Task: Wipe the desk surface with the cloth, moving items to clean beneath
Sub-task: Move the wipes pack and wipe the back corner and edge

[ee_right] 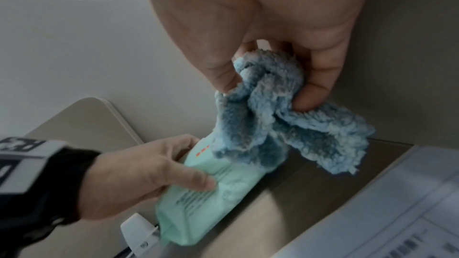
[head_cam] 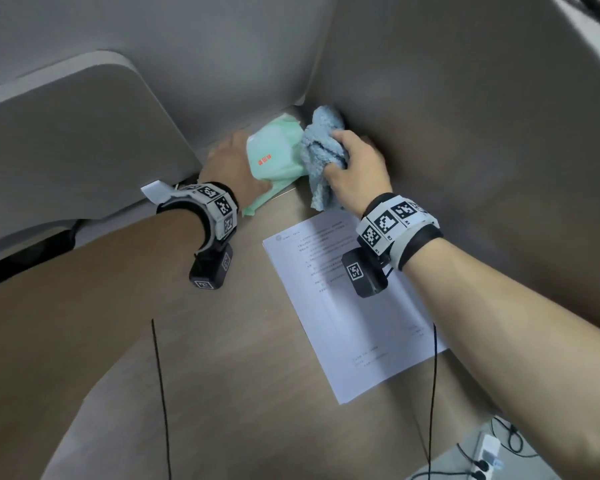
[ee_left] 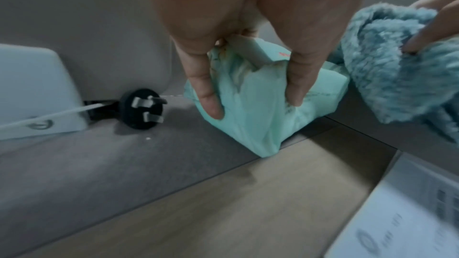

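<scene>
A mint-green pack of wipes (head_cam: 274, 154) (ee_left: 250, 105) (ee_right: 211, 193) sits in the far corner of the wooden desk (head_cam: 222, 358), tilted up on one edge. My left hand (head_cam: 236, 164) (ee_left: 250, 93) (ee_right: 149, 174) grips it from above, thumb on one side and fingers on the other. A fluffy blue cloth (head_cam: 321, 154) (ee_left: 397, 62) (ee_right: 280, 125) is bunched in my right hand (head_cam: 354, 164) (ee_right: 270, 89), just right of the pack and touching it, close to the side panel.
A printed paper sheet (head_cam: 347, 306) (ee_left: 410, 213) (ee_right: 385, 213) lies on the desk under my right wrist. A black plug (ee_left: 143, 108) and a white adapter (ee_left: 37, 89) lie left of the pack. Grey partition walls (head_cam: 465, 133) close the corner. A power strip (head_cam: 485, 455) lies on the floor.
</scene>
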